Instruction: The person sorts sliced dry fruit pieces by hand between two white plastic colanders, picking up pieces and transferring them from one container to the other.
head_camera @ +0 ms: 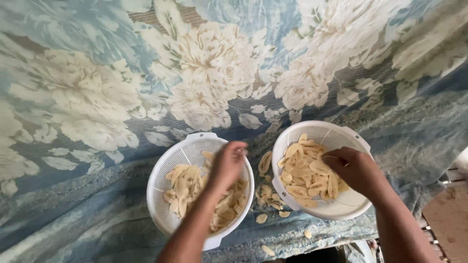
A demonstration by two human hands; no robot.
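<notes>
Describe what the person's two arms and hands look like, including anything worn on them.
Both forearms are bare, with no sleeves in view. The left hand and right hand wear no gloves, and no rings, watch or bracelets show. Nothing is marked on them.

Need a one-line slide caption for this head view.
Left hand and right hand each reach into a white plastic colander of pale banana slices on blue floral cloth.

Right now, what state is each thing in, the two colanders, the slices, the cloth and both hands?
Left colander: upright, partly filled with pale slices.
Right colander: upright, partly filled.
Loose slices: scattered on the cloth between the colanders.
Floral cloth: spread out, wrinkled.
Left hand: inside left colander.
Right hand: curled over slices.
</notes>
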